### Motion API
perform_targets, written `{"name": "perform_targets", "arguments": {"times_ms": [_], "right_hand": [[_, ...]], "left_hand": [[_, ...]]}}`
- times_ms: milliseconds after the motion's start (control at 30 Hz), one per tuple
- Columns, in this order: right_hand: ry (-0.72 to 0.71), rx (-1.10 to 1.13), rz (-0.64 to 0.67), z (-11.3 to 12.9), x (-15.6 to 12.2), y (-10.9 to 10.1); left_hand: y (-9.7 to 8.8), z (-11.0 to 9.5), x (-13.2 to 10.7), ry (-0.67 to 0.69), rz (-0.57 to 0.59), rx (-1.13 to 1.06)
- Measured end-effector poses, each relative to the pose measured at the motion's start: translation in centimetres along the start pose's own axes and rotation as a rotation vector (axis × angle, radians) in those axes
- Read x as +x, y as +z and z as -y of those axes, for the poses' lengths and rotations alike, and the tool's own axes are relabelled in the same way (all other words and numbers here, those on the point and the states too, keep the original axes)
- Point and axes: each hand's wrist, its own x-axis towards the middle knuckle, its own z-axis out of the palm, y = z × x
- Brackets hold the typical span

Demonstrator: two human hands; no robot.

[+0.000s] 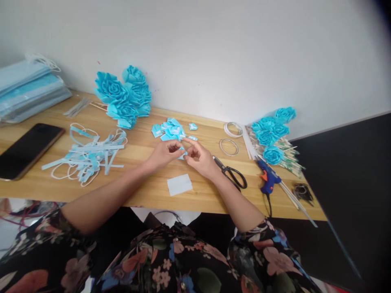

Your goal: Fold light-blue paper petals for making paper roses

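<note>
My left hand (pixel 168 153) and my right hand (pixel 200 158) meet over the middle of the table, both pinching a small blue folded piece (pixel 182 154) between their fingertips. My fingers hide much of that piece. Just behind it lies a pile of similar blue folded pieces (pixel 172 128), with a single one (pixel 192 126) off to its right. A pale rectangular sheet (pixel 179 185) lies flat in front of my hands. Beside my right wrist rests a pair of black-handled scissors (pixel 230 173).
Left are a phone (pixel 29 148), a tangle of cut mask strips and ear loops (pixel 88 152), stacked face masks (pixel 29 89) and blue fabric roses (pixel 124 95). Tape rolls (pixel 229 147), a blue glue gun (pixel 268 177), glue sticks (pixel 295 197) and more roses (pixel 271 130) lie right.
</note>
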Motion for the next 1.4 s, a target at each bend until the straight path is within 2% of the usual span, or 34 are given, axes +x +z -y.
{"name": "perform_targets", "arguments": {"times_ms": [167,300,400,500,667,767,933,1100,1167,1400], "right_hand": [[-0.027,-0.062,0.013,0.6,0.2,0.0],[-0.059,-0.106,-0.013,0.0,0.2,-0.1],[-0.076,-0.113,-0.024,-0.6,0.2,-0.3],[-0.08,-0.108,-0.04,-0.9,0.2,-0.5],[-0.084,-0.172,-0.206,-1.3,0.2,-1.1],[-0.092,-0.203,-0.249,-1.5,0.3,-1.3],[-0.094,-0.205,-0.211,-1.3,0.3,-1.1],[-0.015,0.023,-0.068,-0.7,0.3,-0.2],[0.022,0.048,-0.029,-0.5,0.3,0.2],[0.053,-0.069,-0.077,-0.5,0.5,1.0]], "left_hand": [[-0.2,0.2,0.2,0.011,-0.004,-0.063],[-0.5,0.2,0.2,0.005,0.017,-0.081],[-0.8,0.2,0.3,-0.002,-0.008,-0.072],[-1.3,0.0,0.5,-0.013,-0.104,-0.05],[-2.6,0.3,1.0,-0.018,-0.325,-0.019],[-3.1,0.8,1.3,-0.011,-0.39,0.004],[-2.5,0.4,1.2,-0.003,-0.313,-0.008],[-1.1,-0.4,0.5,0.086,-0.205,0.01],[-0.7,-0.5,0.3,0.111,-0.17,0.004],[-0.5,-0.3,0.3,0.082,-0.133,-0.035]]}}
